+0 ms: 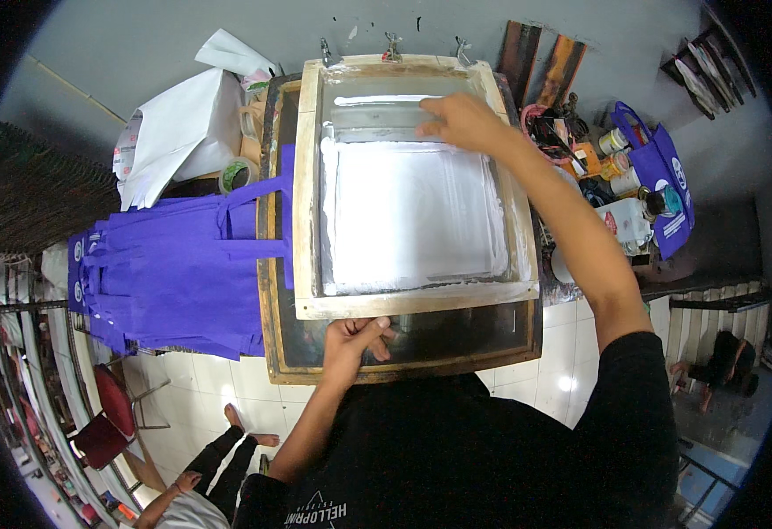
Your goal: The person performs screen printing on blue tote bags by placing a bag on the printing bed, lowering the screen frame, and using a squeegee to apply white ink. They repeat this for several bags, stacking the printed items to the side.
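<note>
A wooden-framed printing screen point(417, 305) lies before me, with white ink spread over the large rectangle of its mesh. At its far end, my right hand point(467, 123) is closed on the right part of a grey squeegee point(364, 115) lying crosswise. A line of white ink runs just beyond the squeegee. My left hand point(350, 346) is at the near edge of the frame, fingers loosely curled and partly apart, with nothing visible in them. Purple fabric bags point(174, 273) lie in a pile on the left, and one bag's edge and straps reach under the screen.
Metal clamps point(392, 48) stand along the screen's far edge. Under it is a dark board with a wooden rim point(403, 375). White paper point(193, 119) and a tape roll point(238, 175) sit far left; jars, bottles point(628, 220) and a purple bag point(671, 185) right. Another person point(201, 489) stands lower left.
</note>
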